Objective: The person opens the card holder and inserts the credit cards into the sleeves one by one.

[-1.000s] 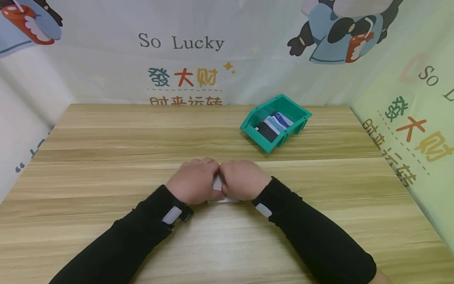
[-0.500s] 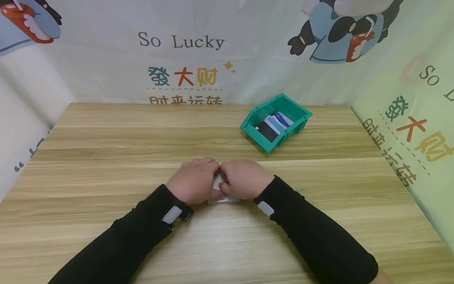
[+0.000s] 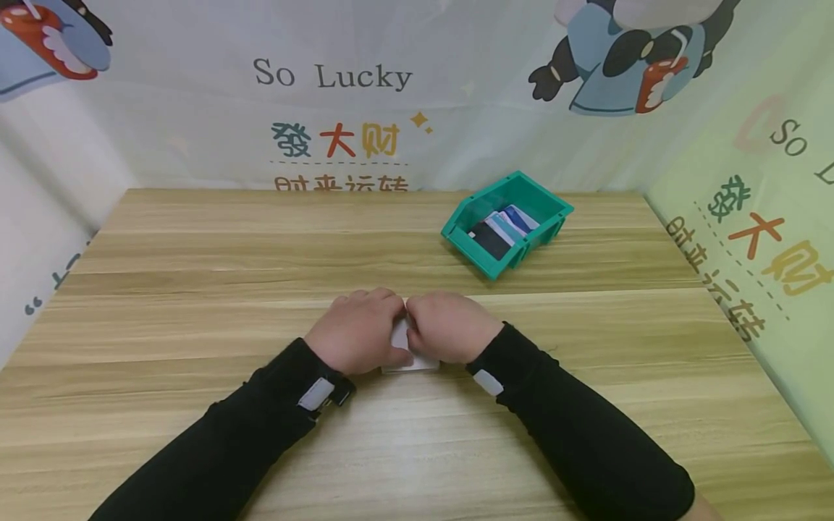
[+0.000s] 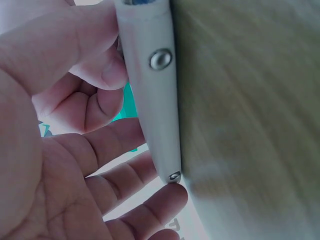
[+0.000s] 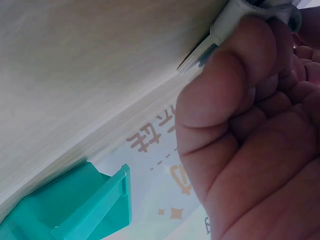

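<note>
A white card holder (image 3: pixel 417 364) lies on the table beneath both hands, mostly covered by them. My left hand (image 3: pixel 355 333) holds its left side, thumb on top and fingers along the far edge. Close up in the left wrist view, the card holder (image 4: pixel 150 95) has a pale side with two metal studs. My right hand (image 3: pixel 452 329) is curled against its right part, thumb and forefinger pinching. From the right wrist, a thin flat edge (image 5: pixel 197 54) juts out beside the right hand's (image 5: pixel 240 125) fingers; whether it is a card cannot be told.
A green bin (image 3: pixel 482 262) stands at the back right of the wooden table (image 3: pixel 260 246). Several cards (image 3: pixel 502 228) lie in it, one of them black. Printed cloth (image 3: pixel 456 94) hangs behind and at both sides.
My right forearm has shifted slightly to the right. The right thumb changes position over the card holder, and now tucks in closer to the fingers. The left hand stays put.
</note>
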Demonstrator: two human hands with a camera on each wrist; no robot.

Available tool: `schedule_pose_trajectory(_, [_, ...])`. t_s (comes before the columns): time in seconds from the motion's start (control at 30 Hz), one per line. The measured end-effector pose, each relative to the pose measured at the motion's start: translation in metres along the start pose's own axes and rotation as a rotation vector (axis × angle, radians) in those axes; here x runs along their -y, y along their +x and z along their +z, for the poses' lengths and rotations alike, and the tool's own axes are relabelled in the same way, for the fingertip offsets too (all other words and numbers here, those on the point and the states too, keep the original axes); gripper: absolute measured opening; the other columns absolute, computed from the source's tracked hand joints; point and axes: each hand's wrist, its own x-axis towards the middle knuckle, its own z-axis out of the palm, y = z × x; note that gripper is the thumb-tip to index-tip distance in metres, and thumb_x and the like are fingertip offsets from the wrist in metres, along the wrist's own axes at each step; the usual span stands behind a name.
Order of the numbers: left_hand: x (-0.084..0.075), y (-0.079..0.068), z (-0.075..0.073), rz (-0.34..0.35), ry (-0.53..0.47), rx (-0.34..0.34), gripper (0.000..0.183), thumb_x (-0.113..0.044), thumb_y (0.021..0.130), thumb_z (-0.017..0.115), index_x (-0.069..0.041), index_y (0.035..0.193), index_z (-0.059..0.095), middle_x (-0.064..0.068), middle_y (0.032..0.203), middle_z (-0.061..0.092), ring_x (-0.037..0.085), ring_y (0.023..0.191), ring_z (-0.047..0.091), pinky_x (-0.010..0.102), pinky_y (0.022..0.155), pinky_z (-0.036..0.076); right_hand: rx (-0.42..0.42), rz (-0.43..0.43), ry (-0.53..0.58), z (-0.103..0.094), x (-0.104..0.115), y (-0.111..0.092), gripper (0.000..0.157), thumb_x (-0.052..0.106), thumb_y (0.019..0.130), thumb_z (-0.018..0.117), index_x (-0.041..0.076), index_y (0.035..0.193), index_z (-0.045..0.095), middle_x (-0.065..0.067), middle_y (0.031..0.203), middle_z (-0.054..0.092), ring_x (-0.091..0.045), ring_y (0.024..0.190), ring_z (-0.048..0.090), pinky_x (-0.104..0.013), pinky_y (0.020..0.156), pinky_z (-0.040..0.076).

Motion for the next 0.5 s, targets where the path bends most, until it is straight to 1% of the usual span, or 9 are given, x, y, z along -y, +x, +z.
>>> schedule_pose_trajectory(0.27, [0.0002,0.0003,0.0010,0.000,0.001,-0.003,0.055,-0.056,0.070,0.073,-0.014,0.102,0.059,0.001,0.106,0.057,0.020,0.085,0.049,0.043,0.075,0.044,-0.002,-0.001,-0.002,0.0001,-0.0003,0.0000,0.013,0.023,0.090,0.054,0.011,0.085,0.058,0.001,0.068,0.055,-0.012,0.058,0.049,-0.024,0.056,0.043])
schedule_pose_trajectory(0.5, [0.0005,0.0006,0.0010,-0.010,0.004,0.008,0.058,-0.056,0.069,0.073,-0.013,0.106,0.060,0.000,0.107,0.056,0.020,0.085,0.049,0.042,0.075,0.043,0.025,0.035,-0.010,-0.0037,0.0003,-0.0017,0.011,0.020,0.089,0.054,0.011,0.085,0.059,0.001,0.067,0.055,-0.012,0.057,0.049,-0.024,0.054,0.042])
